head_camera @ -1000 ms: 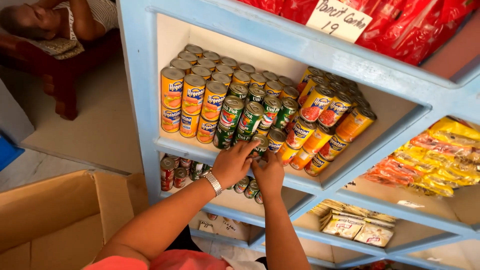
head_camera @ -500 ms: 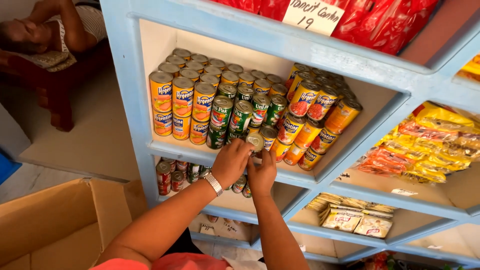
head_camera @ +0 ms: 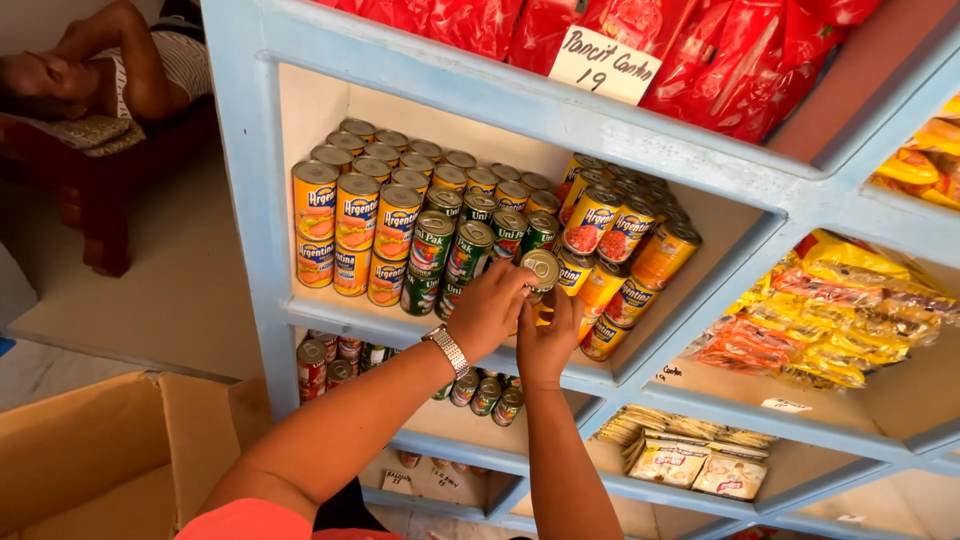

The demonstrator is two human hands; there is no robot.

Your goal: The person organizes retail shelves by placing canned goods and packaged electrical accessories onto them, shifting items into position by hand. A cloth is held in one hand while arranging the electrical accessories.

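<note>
A light blue wooden shelf (head_camera: 250,200) holds stacked tins in its middle compartment: orange tins (head_camera: 345,215) on the left, green tins (head_camera: 432,245) in the middle, red and orange tins (head_camera: 600,215) on the right. My left hand (head_camera: 490,312), with a silver watch on its wrist, and my right hand (head_camera: 548,338) meet at the front of the stack. Between their fingers is one small tin (head_camera: 541,268), its silver lid facing me. The left fingers press its left side and the right fingers hold it from below.
An open cardboard box (head_camera: 110,450) stands at the lower left. More small tins (head_camera: 330,360) fill the compartment below, with sachets (head_camera: 690,460) lower right. Yellow and orange packets (head_camera: 830,310) lie at right, red bags (head_camera: 720,50) on top. A person lies on a red bench (head_camera: 95,190).
Both hands have stayed at the front of the tins and moved slightly up. The small tin between them now shows its lid more clearly.
</note>
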